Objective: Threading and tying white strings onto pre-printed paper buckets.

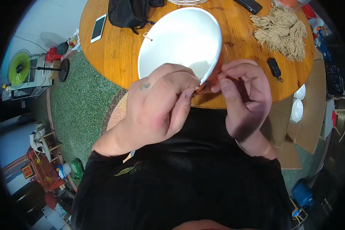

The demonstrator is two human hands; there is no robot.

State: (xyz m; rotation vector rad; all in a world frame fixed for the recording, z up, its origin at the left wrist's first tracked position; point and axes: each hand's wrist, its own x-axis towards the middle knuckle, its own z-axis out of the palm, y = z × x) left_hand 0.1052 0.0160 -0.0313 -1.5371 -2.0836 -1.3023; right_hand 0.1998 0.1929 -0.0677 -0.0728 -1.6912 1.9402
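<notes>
A paper bucket [180, 42], white inside and orange outside, lies tilted on the round wooden table with its mouth toward me. At its near rim, my left hand [159, 101] is closed in a pinch, and a short bit of thin beige cord [196, 88] shows at the thumb tip. My right hand [247, 96] is beside the bucket's orange outer wall, its fingers curled and their tips close to the rim. What those fingertips hold, if anything, is hidden. On the bucket's far left side, a knotted cord end [150, 39] pokes through the wall.
On the wooden table [103, 57] lie a white phone [98, 28], a black mesh bag [127, 14], a bundle of beige cords [281, 32] and a black key fob [274, 68]. Cardboard sheets [306, 115] stand at the right. A green fan [20, 67] is at the left.
</notes>
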